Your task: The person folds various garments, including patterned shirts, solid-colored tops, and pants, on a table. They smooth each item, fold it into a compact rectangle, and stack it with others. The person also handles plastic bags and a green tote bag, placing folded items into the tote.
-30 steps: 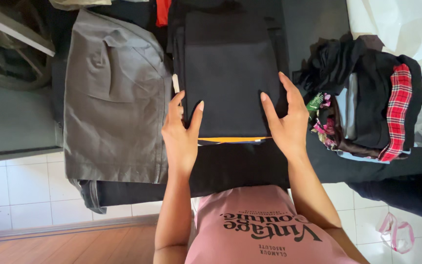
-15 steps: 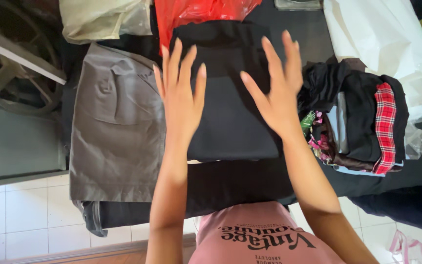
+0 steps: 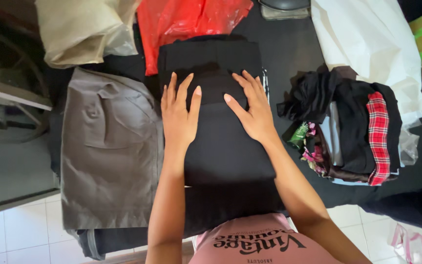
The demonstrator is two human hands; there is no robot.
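Note:
A folded black garment (image 3: 223,151) lies on the dark table in front of me, on top of a stack of black clothes (image 3: 211,56). My left hand (image 3: 179,115) rests flat on the left part of the garment, fingers spread. My right hand (image 3: 252,110) presses flat on its upper right part, fingers apart. Neither hand grips anything.
A folded grey garment (image 3: 108,151) lies to the left. A heap of dark clothes with a red plaid piece (image 3: 357,132) sits on the right. A red plastic bag (image 3: 186,19), a beige bag (image 3: 81,29) and a white bag (image 3: 367,44) lie at the back.
My hands have moved from the near edge of the black garment up across it, coming closer together and flattening on its top. The view has shifted toward the back of the table.

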